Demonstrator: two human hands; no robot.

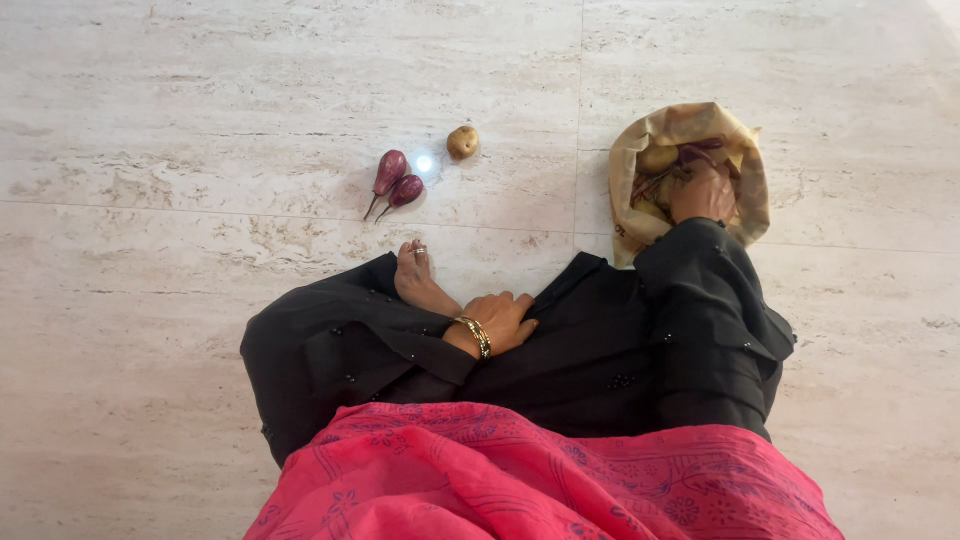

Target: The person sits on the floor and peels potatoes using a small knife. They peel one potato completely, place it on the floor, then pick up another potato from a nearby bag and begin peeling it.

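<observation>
1. The view looks straight down at a person sitting cross-legged on a pale marble floor (200, 120), wearing black clothing with a pink patterned cloth (540, 480) across the lap.
2. The right hand (703, 195) reaches forward into an open brown paper bag (745, 195) that sits on the floor ahead and to the right. The hand rests on the vegetables inside; its fingers are hidden among them, so it is not possible to tell whether they are closed on anything.
3. Inside the bag, a yellowish potato (657, 158) and dark purple aubergine stems show beside the hand.
4. The left hand (502, 318) lies relaxed on the black cloth of the lap, fingers loosely spread and holding nothing. Gold bangles (476, 336) circle its wrist.
5. A bare foot (415, 275) with a toe ring pokes out from the clothing, just beside the left hand.
6. On the floor ahead of the foot lie two small purple aubergines (396, 183), touching side by side, stems pointing back toward the person.
7. A single loose potato (462, 142) sits near them, slightly farther away and to the right, well apart from the bag.
</observation>
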